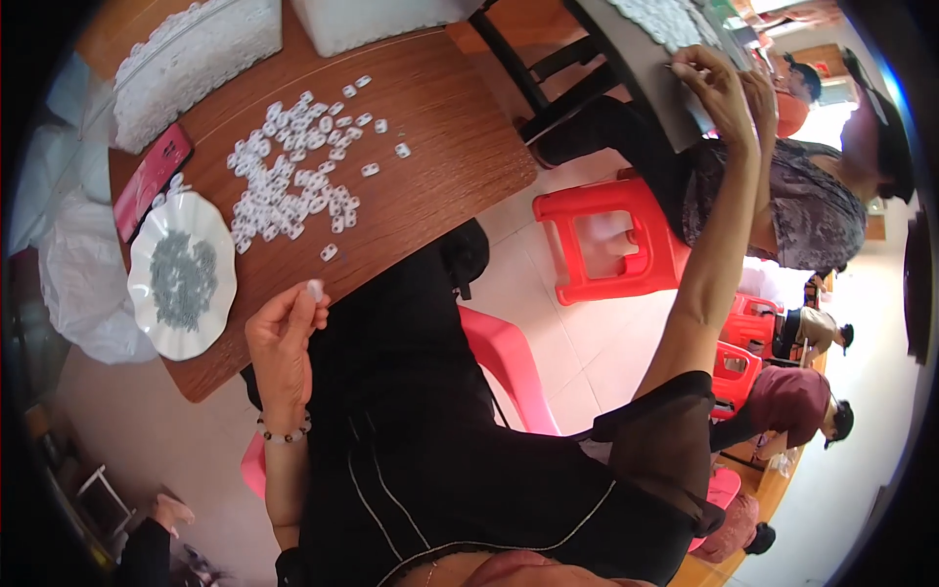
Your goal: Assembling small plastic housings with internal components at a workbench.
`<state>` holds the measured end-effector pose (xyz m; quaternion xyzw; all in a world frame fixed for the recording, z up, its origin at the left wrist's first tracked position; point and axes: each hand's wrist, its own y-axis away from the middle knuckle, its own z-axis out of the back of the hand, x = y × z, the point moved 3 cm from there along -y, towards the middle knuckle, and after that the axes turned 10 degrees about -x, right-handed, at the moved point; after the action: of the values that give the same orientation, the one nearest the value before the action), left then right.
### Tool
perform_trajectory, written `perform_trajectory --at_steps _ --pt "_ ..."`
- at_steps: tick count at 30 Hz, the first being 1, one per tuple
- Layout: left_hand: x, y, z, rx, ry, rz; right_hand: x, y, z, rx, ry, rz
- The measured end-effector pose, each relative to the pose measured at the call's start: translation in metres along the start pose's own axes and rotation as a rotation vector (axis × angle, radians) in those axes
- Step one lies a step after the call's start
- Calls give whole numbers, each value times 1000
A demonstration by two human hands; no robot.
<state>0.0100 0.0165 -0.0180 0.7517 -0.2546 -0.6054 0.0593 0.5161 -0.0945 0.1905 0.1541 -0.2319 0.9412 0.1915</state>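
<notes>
My left hand (284, 344), with a beaded bracelet at the wrist, pinches a small white plastic piece (315, 290) just off the near edge of the brown table (430, 117). On the table lies a loose heap of small white plastic pieces (284, 186), each with two holes. Left of the heap stands a white scalloped plate (220, 220) holding many tiny grey parts. My right arm stretches far out to the right. My right hand (719, 90) is raised there with fingertips drawn together; what they hold, if anything, is too small to make out.
A pink phone (154, 181) lies beside the plate. Behind the heap are a tub full of white pieces (196, 68) and another white tub (377, 24). A red stool (611, 235) stands to the right. A co-worker (782, 196) sits at another table (646, 59).
</notes>
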Motion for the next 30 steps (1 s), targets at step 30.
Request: perform_trajectory --at_steps 30 --pt "-13 27 -6 190 152 115 259 153 -200 -124 -928 253"
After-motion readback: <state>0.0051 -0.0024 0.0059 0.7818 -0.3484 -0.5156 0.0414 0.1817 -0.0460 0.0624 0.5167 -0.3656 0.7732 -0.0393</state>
